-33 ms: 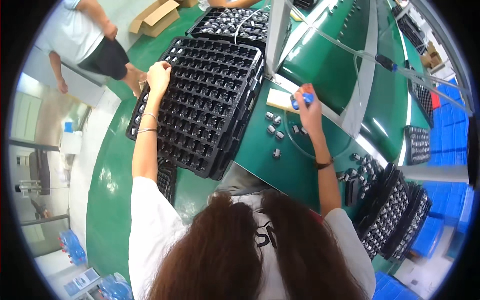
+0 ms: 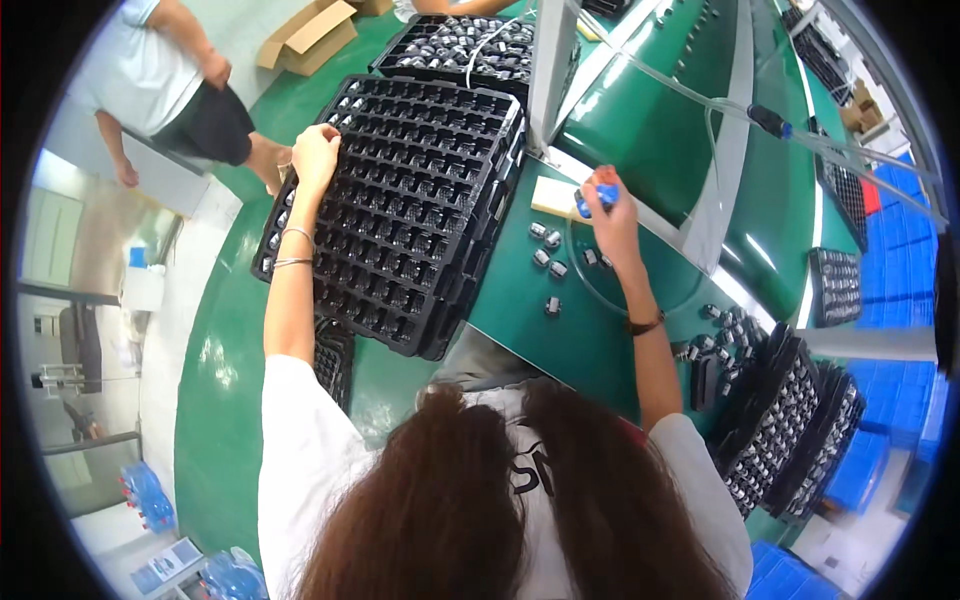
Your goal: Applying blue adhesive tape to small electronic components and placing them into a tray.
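My left hand (image 2: 316, 160) is at the upper left edge of a black compartment tray (image 2: 410, 200). Its fingers are bent together over the left column, where small silver-and-black parts (image 2: 350, 103) sit in some pockets. Whatever those fingertips pinch, if anything, is hidden. Over the green table's edge, my right hand (image 2: 618, 220) is closed around a blue hand-held tool (image 2: 598, 200), whose full shape the fingers cover. A thin clear hose (image 2: 572, 262) loops below that hand. Beside it lie a pale yellow block (image 2: 555, 195) and several loose small parts (image 2: 541, 257).
Another black tray heaped with parts (image 2: 460, 45) stands beyond mine. Filled trays (image 2: 775, 440) and a pile of loose parts (image 2: 735, 340) are at the right. A metal post (image 2: 553, 80) rises by the green conveyor (image 2: 640, 130). Someone (image 2: 190, 80) stands at far left.
My right hand and the blue tool have shifted slightly left, and the hand has turned a little. My left hand stays in nearly the same place at the tray.
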`<state>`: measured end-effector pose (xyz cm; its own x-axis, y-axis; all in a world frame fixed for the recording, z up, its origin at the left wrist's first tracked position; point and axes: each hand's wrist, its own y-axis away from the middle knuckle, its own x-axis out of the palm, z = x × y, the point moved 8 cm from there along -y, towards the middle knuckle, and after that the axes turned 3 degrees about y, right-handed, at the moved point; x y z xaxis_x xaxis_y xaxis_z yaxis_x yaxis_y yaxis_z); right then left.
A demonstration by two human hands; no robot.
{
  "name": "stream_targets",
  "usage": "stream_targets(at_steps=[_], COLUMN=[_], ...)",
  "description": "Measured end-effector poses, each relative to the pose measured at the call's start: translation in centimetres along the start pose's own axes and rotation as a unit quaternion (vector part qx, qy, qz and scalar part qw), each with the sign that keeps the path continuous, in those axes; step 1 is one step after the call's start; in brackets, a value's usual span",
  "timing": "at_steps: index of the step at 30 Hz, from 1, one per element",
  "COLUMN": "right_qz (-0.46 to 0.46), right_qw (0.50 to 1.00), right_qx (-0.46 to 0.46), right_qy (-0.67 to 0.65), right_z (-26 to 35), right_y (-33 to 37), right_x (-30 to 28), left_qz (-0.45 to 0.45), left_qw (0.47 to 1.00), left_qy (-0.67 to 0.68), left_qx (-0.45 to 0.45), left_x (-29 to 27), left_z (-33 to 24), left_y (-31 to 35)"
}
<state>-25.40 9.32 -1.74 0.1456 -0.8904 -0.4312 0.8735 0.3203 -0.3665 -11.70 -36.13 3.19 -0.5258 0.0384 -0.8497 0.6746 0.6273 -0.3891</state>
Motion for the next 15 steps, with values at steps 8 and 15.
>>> stream_targets(at_steps=[8, 15], right_qz=[0.020, 0.024], right_qw=[0.996, 0.994], right_qx=[-0.068, -0.070], right_qy=[0.054, 0.084], right_z=[1.0, 0.9], right_y=[0.1, 1.1], right_x=[1.5, 0.2], left_qz=[0.002, 0.237], left_qw=[0.950, 0.599], left_qy=[0.313, 0.727], left_qx=[-0.002, -0.240], left_x=[-1.2, -3.1], left_z=[0.9, -12.6], left_y=[0.6, 15.9])
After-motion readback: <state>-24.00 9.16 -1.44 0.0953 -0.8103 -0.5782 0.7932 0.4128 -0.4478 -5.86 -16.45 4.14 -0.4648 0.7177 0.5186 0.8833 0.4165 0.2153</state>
